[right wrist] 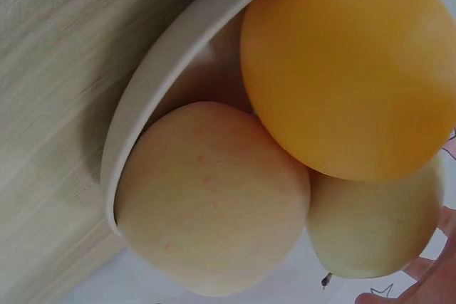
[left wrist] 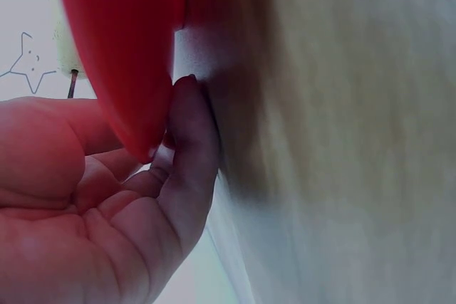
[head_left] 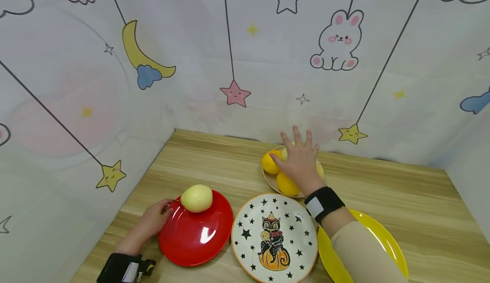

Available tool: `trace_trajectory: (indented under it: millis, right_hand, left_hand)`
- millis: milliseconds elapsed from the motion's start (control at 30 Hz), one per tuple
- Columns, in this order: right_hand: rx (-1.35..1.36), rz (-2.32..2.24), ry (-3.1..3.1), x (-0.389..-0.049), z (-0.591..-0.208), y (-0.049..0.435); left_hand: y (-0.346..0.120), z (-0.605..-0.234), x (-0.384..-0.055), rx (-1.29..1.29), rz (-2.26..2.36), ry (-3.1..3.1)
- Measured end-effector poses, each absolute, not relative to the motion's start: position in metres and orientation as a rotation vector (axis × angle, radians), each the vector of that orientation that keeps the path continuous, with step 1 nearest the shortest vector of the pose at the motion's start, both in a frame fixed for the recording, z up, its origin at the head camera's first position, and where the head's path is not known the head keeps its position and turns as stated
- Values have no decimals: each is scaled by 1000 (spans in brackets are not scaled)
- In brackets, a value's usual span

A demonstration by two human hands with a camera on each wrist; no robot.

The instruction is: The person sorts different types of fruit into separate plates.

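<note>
My left hand (head_left: 154,219) grips the left rim of a red plate (head_left: 191,240). In the left wrist view its fingers (left wrist: 189,147) curl beneath the plate's edge. A pale yellow pear (head_left: 196,198) lies on the plate's far part, its stem toward that hand. My right hand (head_left: 300,161) hovers with spread fingers over a bowl (right wrist: 160,69) of fruit at the back. The bowl holds smooth oranges (head_left: 288,184), a pale speckled round fruit (right wrist: 214,197) and a greenish-yellow pear (right wrist: 377,226). The right hand and wrist partly hide these in the head view.
A white plate (head_left: 241,249) with black stars and a cat on a pumpkin sits between the red plate and a yellow plate (head_left: 394,253). My right forearm passes over the yellow plate. A printed cloth (head_left: 199,61) hangs behind the wooden table (head_left: 413,193).
</note>
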State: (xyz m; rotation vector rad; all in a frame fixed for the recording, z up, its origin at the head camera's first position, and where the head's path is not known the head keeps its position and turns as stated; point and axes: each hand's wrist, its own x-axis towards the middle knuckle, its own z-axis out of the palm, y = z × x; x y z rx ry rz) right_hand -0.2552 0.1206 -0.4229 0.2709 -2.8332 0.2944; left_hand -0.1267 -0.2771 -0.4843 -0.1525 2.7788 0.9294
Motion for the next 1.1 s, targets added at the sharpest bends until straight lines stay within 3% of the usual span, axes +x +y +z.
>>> trace_trajectory:
  millis: [1100]
  right_hand:
    - [268, 411, -2939, -266, -425, 122]
  left_hand:
    - [-276, -481, -126, -172, 945, 2763]
